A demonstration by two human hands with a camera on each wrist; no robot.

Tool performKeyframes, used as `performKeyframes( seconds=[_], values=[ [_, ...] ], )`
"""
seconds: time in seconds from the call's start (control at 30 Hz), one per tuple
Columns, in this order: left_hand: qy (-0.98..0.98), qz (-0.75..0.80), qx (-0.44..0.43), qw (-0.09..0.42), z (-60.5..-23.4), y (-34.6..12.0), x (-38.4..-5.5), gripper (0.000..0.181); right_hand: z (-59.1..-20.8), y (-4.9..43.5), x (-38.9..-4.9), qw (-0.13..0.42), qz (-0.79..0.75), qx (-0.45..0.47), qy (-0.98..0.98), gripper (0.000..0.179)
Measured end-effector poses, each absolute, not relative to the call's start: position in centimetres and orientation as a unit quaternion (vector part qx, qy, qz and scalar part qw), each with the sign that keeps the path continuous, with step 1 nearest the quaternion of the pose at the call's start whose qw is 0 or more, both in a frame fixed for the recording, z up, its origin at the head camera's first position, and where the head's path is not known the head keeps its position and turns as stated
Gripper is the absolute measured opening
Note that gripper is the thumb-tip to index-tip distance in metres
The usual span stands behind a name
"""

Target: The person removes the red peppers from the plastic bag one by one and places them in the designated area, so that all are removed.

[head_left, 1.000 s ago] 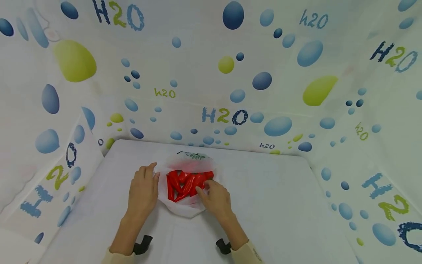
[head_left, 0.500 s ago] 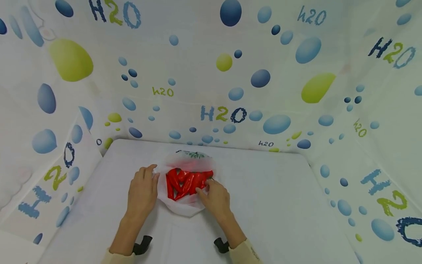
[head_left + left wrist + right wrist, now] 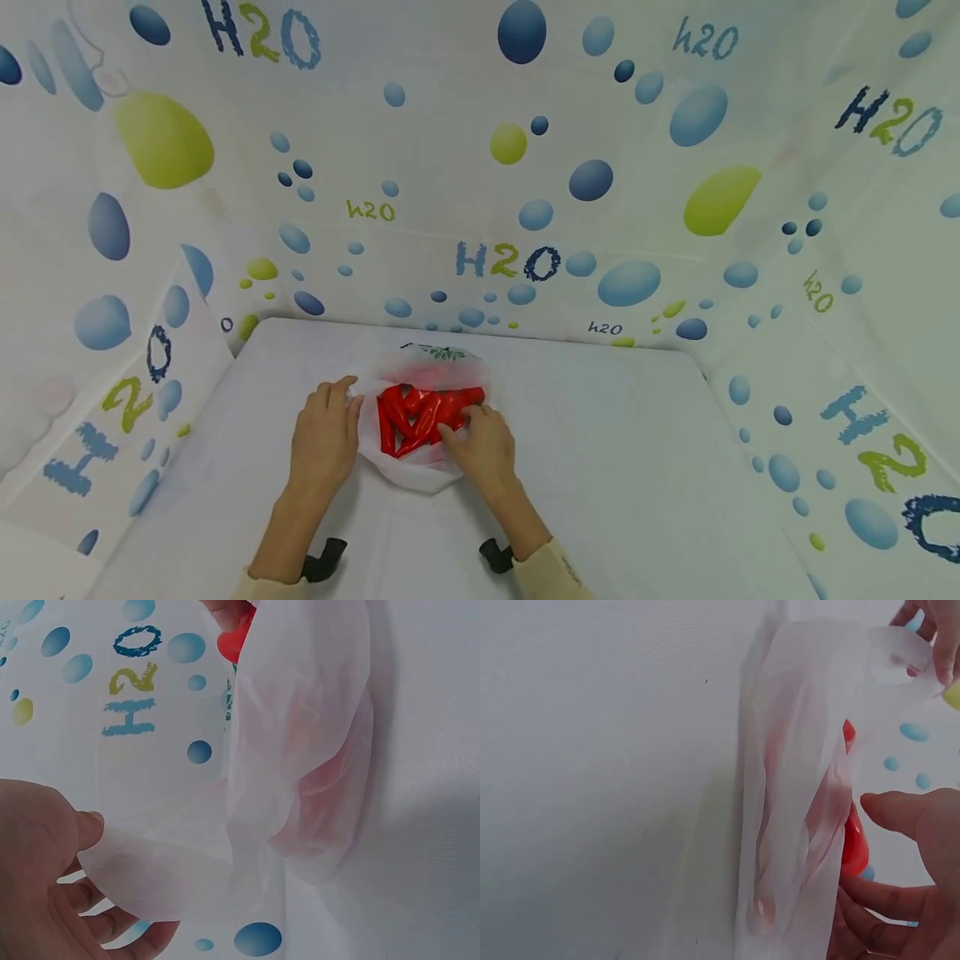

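Note:
A white translucent plastic bag (image 3: 420,479) with a green print lies with its mouth spread in the middle of the table. Several glossy, elongated red peppers (image 3: 420,417) show inside it. My left hand (image 3: 324,429) pinches a flap of the bag's left side between thumb and fingers, and the left wrist view shows that flap (image 3: 165,877) pulled outward. Over the bag's right side, my right hand (image 3: 487,450) reaches in with thumb and fingers apart. In the right wrist view a red pepper (image 3: 854,844) shows between that thumb and the fingers, with a gap at the thumb.
The white table (image 3: 600,433) extends around the bag. A patterned backdrop (image 3: 420,250) rises behind it and along both sides. Black curved parts (image 3: 325,560) sit at both wrists, near the cream sleeves (image 3: 551,571).
My right hand has shifted slightly left, further over the peppers. The left hand keeps its place at the bag's left side. The head view has tilted a little.

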State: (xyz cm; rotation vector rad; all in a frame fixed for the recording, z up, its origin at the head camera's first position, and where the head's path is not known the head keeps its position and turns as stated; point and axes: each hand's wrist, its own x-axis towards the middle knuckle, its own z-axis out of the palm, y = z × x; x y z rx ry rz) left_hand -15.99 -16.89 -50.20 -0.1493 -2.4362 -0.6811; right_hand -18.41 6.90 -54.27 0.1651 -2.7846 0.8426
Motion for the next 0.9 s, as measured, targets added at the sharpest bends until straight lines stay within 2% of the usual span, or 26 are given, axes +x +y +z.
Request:
performKeyframes(
  seconds=[0.43,0.7,0.9],
  values=[
    [-0.918,-0.267,-0.053,0.289,-50.4,-16.7,-15.9,0.038,-54.6,5.4,-19.4,0.084,0.299,-0.009,-0.950,0.046],
    [-0.916,-0.267,-0.055,0.295,-50.6,-16.6,-15.9,0.040,-53.9,4.7,-19.3,0.076,0.302,-0.015,-0.950,0.041],
    [-0.914,-0.265,-0.050,0.303,-50.8,-16.8,-16.0,0.040,-53.4,4.8,-19.1,0.079,0.328,-0.015,-0.941,0.046]
  ],
)
